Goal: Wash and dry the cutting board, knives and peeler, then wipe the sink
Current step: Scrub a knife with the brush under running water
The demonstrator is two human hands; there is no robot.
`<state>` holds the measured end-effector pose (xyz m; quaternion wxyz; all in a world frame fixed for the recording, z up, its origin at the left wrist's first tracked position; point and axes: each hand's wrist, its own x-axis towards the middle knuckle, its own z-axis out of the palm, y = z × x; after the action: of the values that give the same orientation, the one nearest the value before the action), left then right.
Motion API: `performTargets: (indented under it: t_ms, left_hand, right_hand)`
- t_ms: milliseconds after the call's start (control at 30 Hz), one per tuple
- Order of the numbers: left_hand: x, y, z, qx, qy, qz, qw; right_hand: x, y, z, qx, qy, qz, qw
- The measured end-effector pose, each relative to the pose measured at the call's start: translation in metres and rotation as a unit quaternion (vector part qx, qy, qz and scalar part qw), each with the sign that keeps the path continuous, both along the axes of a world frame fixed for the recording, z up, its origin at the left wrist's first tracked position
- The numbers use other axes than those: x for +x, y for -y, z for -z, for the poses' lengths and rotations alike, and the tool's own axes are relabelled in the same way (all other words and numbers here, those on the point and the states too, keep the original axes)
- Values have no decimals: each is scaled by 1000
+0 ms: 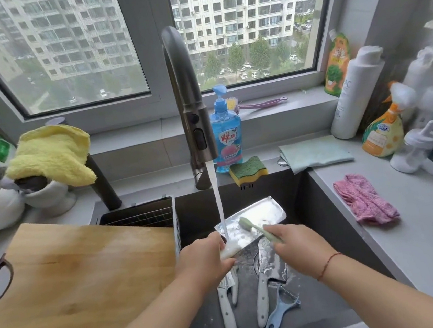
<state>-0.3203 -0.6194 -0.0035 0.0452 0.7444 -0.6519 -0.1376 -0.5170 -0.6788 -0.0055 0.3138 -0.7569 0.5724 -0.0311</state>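
My left hand (pixel 206 255) grips the white handle of a soapy cleaver (pixel 258 217) held flat over the dark sink (pixel 313 207), under the running tap water (pixel 219 203). My right hand (pixel 296 243) holds a pale green brush (pixel 254 226) whose head lies on the blade. On the sink floor below lie white-handled knives (pixel 262 295) and a blue peeler (pixel 280 309). The wooden cutting board (pixel 78 285) lies across the counter and the sink's left edge.
A grey faucet (pixel 190 107) arches over the sink. Behind it stand a blue soap bottle (pixel 226 133) and a yellow-green sponge (pixel 248 170). A pink cloth (pixel 364 199), a light green cloth (pixel 315 153) and spray bottles (pixel 383 130) sit on the right counter. A yellow towel (pixel 51 154) hangs left.
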Motion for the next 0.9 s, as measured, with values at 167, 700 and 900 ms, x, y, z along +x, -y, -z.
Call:
performTargets:
  t_ms: [167,700,900]
  left_hand:
    - [2,0,1,1,0,-4,1000]
    - [14,0,10,25,7,-3,1000]
    - [17,0,8,18,8,1,1000]
  right_hand:
    - [-10,-3,-6,-29,-27,14,999]
    - [5,-39,7,16,40,-46,998]
    - [-16,-11,22,-17,-52,36,998]
